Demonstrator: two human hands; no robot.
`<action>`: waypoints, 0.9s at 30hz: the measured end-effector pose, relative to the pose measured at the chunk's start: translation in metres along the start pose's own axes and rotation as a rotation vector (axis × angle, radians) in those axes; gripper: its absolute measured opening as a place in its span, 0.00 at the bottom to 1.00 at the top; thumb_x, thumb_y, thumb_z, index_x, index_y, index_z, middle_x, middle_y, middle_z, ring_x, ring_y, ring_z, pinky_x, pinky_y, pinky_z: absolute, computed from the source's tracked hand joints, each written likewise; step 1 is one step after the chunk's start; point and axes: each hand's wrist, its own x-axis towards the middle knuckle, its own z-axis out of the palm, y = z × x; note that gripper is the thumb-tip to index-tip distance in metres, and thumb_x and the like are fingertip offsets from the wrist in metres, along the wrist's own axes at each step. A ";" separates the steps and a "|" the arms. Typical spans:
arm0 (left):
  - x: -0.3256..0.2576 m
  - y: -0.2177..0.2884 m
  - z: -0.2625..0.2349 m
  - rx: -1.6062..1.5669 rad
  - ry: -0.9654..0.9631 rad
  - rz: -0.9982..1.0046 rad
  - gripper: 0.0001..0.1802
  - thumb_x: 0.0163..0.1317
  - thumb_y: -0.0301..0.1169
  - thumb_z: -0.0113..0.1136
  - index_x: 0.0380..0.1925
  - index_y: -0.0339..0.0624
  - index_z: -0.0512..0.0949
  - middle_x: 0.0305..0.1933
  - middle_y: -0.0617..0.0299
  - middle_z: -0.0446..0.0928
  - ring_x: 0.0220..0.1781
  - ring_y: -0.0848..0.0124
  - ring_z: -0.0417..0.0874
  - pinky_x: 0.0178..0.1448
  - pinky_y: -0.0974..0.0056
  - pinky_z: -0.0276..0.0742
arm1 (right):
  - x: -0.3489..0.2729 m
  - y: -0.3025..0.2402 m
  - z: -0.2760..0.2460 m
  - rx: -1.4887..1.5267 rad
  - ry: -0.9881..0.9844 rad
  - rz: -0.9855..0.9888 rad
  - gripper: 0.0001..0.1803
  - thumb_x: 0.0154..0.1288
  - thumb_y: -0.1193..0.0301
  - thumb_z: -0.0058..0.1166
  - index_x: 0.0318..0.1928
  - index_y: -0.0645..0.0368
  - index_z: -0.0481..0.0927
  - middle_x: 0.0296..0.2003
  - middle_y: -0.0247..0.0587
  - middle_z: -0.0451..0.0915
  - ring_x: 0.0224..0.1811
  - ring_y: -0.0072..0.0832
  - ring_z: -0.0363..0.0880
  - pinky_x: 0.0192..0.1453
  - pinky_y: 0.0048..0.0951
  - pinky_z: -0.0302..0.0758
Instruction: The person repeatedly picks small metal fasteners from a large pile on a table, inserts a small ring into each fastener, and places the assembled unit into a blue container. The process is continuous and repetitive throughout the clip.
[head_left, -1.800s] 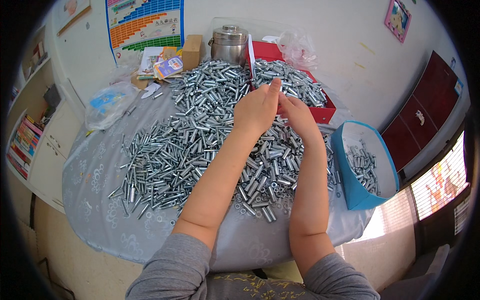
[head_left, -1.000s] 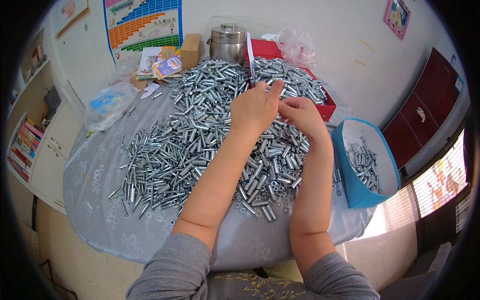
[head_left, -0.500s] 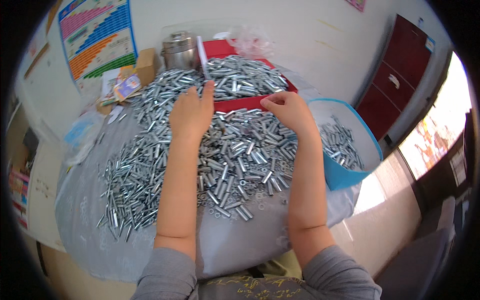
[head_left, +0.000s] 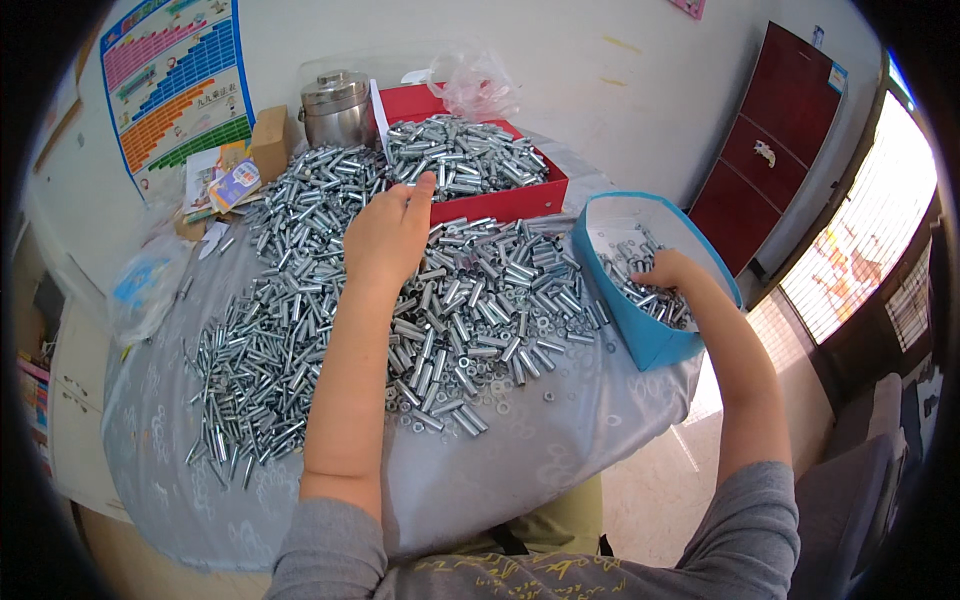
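My left hand (head_left: pixel 388 235) is at the near edge of the red box (head_left: pixel 500 207), above the heap of short silvery metal tubes (head_left: pixel 440 310). Its thumb points up and its fingers curl away from view; what they hold is hidden. Off to the right, my right hand (head_left: pixel 672 272) reaches into the blue-rimmed bin (head_left: pixel 640 340) with its fingers bent down. Metal tubes (head_left: pixel 655 300) lie beneath it in the bin, and I cannot make out what the fingers hold. More tubes (head_left: pixel 465 155) are piled inside the red box.
Small metal nuts or rings (head_left: pixel 465 380) are scattered among the tubes on the grey tablecloth (head_left: pixel 480 480). Behind the heap stand a steel pot (head_left: pixel 337 110), a cardboard box (head_left: pixel 270 145) and a crumpled plastic bag (head_left: pixel 475 85). A dark chair (head_left: pixel 850 480) is at the right.
My right hand has moved from beside the red box to the right and into the blue bin. My left hand stays near the red box's edge. The view has shifted slightly.
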 end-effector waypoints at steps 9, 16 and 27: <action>-0.010 0.005 0.001 0.001 0.009 0.017 0.32 0.63 0.56 0.34 0.22 0.42 0.77 0.25 0.53 0.77 0.33 0.54 0.78 0.39 0.55 0.70 | 0.023 -0.010 0.009 0.019 0.009 -0.001 0.39 0.48 0.42 0.51 0.43 0.70 0.76 0.44 0.60 0.76 0.47 0.47 0.75 0.51 0.40 0.70; -0.010 0.007 -0.002 -0.025 -0.001 0.008 0.31 0.63 0.55 0.35 0.22 0.42 0.76 0.24 0.53 0.77 0.32 0.53 0.78 0.39 0.54 0.70 | 0.074 0.020 0.045 -0.030 0.330 -0.207 0.23 0.57 0.57 0.45 0.37 0.66 0.79 0.31 0.54 0.80 0.28 0.43 0.80 0.35 0.41 0.75; -0.012 0.009 0.001 -0.115 -0.032 0.025 0.30 0.63 0.54 0.36 0.23 0.40 0.75 0.25 0.51 0.77 0.33 0.52 0.78 0.39 0.54 0.70 | 0.027 0.014 0.008 0.679 0.133 -0.097 0.19 0.58 0.76 0.42 0.51 0.56 0.70 0.32 0.46 0.77 0.18 0.31 0.75 0.18 0.31 0.74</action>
